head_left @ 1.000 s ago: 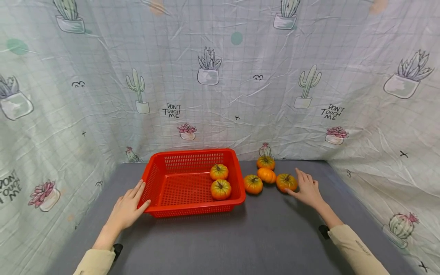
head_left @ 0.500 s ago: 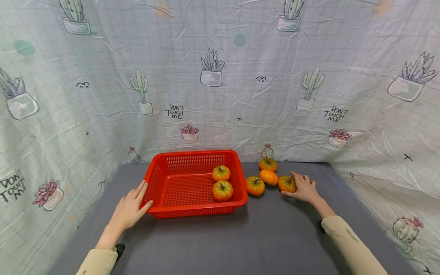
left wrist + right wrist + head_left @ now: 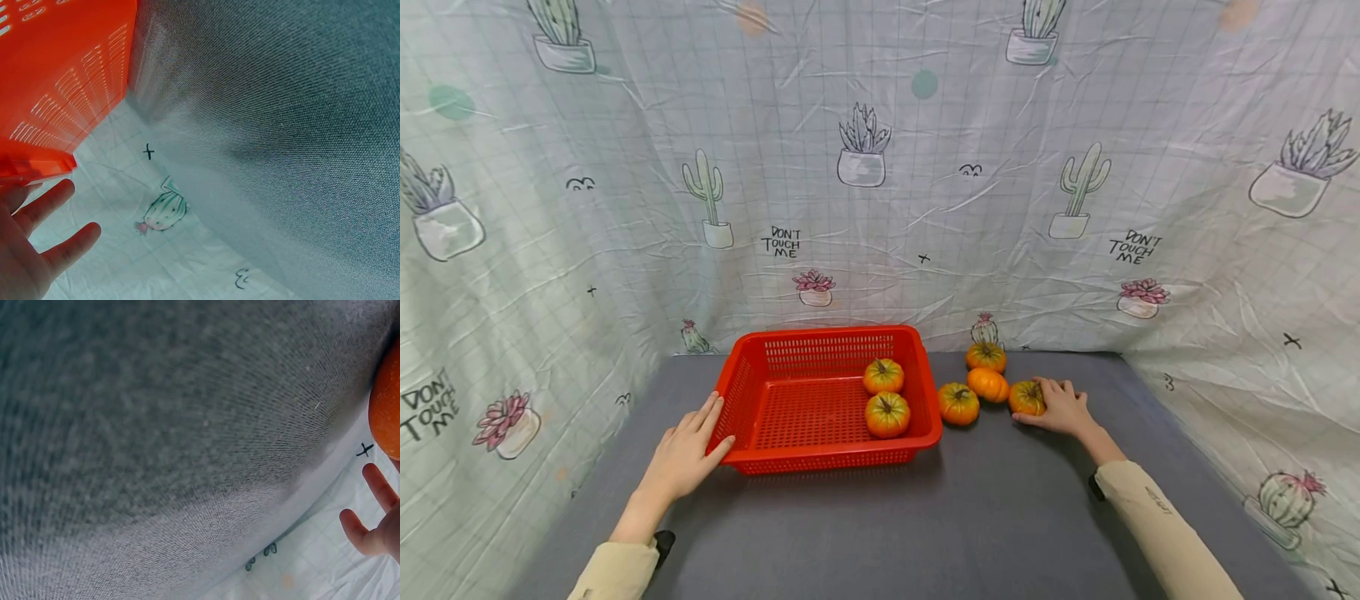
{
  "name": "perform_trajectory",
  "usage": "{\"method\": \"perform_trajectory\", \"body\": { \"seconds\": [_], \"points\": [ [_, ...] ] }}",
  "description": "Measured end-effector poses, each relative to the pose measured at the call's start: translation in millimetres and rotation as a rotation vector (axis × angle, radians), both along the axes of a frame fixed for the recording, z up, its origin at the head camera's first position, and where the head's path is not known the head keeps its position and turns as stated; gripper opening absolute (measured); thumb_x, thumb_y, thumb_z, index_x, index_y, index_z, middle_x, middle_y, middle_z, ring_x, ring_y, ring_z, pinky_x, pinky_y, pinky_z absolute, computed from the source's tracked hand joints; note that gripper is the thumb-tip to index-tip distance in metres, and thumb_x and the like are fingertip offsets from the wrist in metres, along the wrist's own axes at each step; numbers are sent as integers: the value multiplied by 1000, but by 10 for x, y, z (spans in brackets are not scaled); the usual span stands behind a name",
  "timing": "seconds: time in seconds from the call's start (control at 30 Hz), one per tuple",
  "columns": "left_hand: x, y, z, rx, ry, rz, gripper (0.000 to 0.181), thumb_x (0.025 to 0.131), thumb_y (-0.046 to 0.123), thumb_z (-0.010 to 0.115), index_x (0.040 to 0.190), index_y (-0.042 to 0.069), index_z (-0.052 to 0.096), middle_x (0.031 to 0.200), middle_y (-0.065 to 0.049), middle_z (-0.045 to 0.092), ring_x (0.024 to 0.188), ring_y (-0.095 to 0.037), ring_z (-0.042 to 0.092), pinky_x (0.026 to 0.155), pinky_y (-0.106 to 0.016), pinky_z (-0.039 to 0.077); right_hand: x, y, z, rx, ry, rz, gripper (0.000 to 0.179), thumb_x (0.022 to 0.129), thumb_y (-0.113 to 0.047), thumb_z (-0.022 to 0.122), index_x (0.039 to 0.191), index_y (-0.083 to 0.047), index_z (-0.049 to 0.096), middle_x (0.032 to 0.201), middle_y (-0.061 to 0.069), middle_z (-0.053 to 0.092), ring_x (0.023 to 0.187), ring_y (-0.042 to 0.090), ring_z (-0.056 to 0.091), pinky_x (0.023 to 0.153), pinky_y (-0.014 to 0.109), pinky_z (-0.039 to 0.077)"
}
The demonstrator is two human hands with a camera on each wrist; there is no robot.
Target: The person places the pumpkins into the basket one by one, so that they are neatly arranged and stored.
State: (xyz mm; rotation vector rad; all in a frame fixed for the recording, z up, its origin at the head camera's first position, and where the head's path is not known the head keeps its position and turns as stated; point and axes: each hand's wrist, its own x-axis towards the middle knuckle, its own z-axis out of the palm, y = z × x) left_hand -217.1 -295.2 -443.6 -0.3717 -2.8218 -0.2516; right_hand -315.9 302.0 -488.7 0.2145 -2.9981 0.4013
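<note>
- Right hand [image 3: 1063, 408]: thumb and fingers curled round a squat, ribbed orange-green pumpkin [image 3: 1026, 399] on the grey, woven-textured worktop [image 3: 985, 508].
- Left hand [image 3: 679, 460]: fingers spread, touching the left rim of a red perforated plastic basket [image 3: 820, 455].
- Inside, right: two pumpkins [image 3: 887, 415]; three other pumpkins [image 3: 988, 386] outside, right.

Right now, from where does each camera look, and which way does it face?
Head: worn on the head, facing forward and down at the red basket, pumpkins and grey table; left hand, right hand and sleeves show.
Left wrist: worn there, facing the table and basket's side; left fingers show.
Right wrist: worn there, facing the table and one pumpkin; right fingers show.
Head and left wrist share the basket and left hand.
</note>
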Motion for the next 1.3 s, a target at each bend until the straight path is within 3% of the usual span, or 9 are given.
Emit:
{"method": "perform_trajectory", "body": {
  "seconds": [0.77, 1.3],
  "points": [
    [1, 6, -3, 0, -3, 6, 67, 87, 37, 50, 139, 1, 29, 143, -18, 29, 118, -35, 38, 84, -56, 37, 45, 58, -65, 8, 28, -5, 90, 70, -66, 56, 131, -3, 36, 120, 27, 48, 101, 43, 37, 72, 55, 26],
    [3, 5, -2, 9, 9, -3, 67, 86, 37, 50, 139, 2, 28, 144, -17, 29, 117, -34, 39, 84, -55, 37, 113, 67, 10, 18, 75, 5, 85, 70, -65, 56, 127, -4, 40, 116, 25, 49, 99, 41, 39, 72, 55, 26]
  ]
}}
